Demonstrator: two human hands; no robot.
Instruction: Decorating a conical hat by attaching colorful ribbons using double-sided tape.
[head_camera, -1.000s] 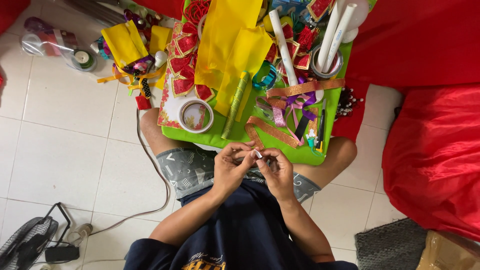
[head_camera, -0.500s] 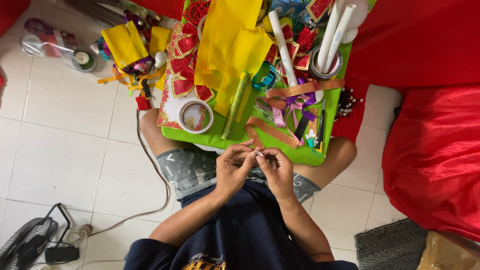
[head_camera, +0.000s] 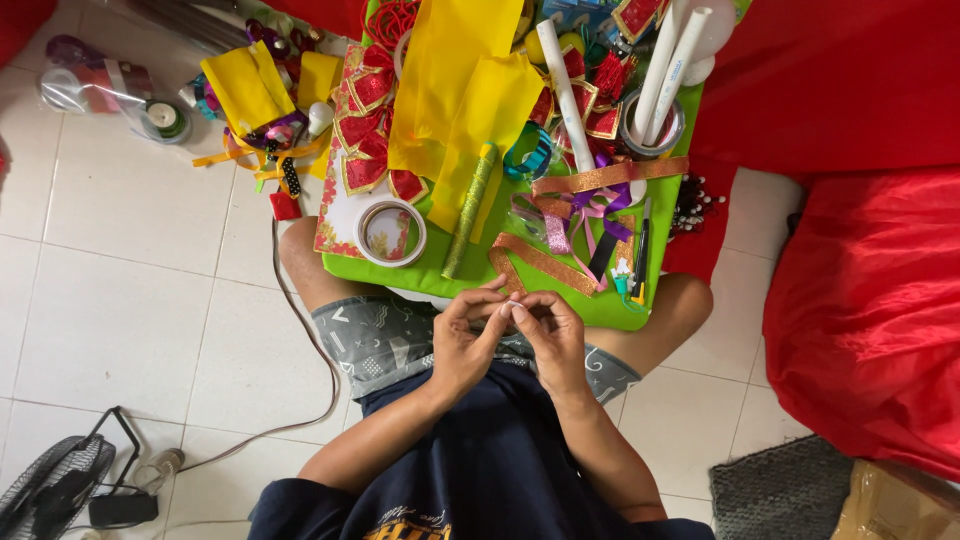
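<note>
My left hand (head_camera: 462, 342) and my right hand (head_camera: 552, 335) meet fingertip to fingertip over my lap, just in front of a green board (head_camera: 560, 300). Together they pinch a small pale piece (head_camera: 511, 309); what it is I cannot tell. An orange glitter ribbon (head_camera: 545, 264) lies on the board right beyond my fingers. A roll of tape (head_camera: 390, 232) and a green glitter stick (head_camera: 468, 212) lie to the far left of my hands.
Yellow paper sheets (head_camera: 462, 95), red bows (head_camera: 365, 130), white tubes (head_camera: 672, 60) and purple ribbons (head_camera: 585, 212) crowd the board. Red cloth (head_camera: 870, 300) is at the right. A cable (head_camera: 300, 330) and a fan (head_camera: 55, 490) are on the tiled floor at the left.
My fingertips have drawn a little closer together around the small piece. Otherwise nothing has shifted.
</note>
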